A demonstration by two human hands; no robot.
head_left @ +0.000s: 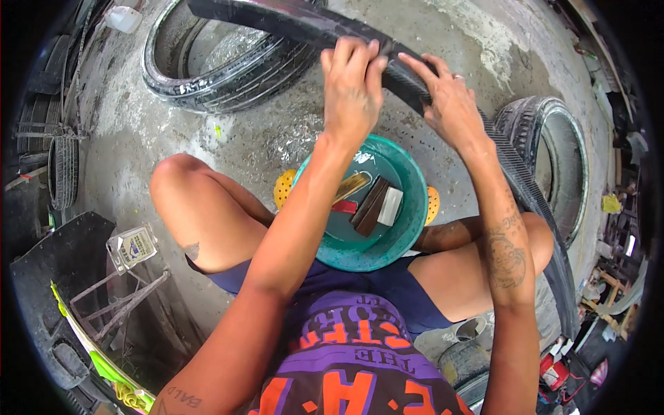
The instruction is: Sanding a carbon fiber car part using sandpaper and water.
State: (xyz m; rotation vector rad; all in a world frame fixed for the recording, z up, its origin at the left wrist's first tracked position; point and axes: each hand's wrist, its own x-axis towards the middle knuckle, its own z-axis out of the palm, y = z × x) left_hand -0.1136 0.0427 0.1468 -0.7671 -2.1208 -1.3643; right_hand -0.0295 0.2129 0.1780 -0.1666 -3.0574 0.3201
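Observation:
A long dark, ribbed strip (519, 180) arcs from the top of the view down the right side. My left hand (353, 90) is closed over its upper part, fingers curled on the edge. To the right, my right hand (449, 104) grips the same strip, index finger stretched along it. Between my legs, below both hands, a teal basin (366, 256) holds water, a brush-like wooden piece (354, 183), a red piece (346, 206), brown blocks (370, 206) and a white block (389, 207); my left forearm hides part of it.
Two tyres lie ahead (228, 97) and at right (567, 166). A plastic jug (123, 19) is at top left. At lower left stand a dark panel (41, 290) and metal frame (117, 297). Clutter, including a red object (553, 373), fills the lower right.

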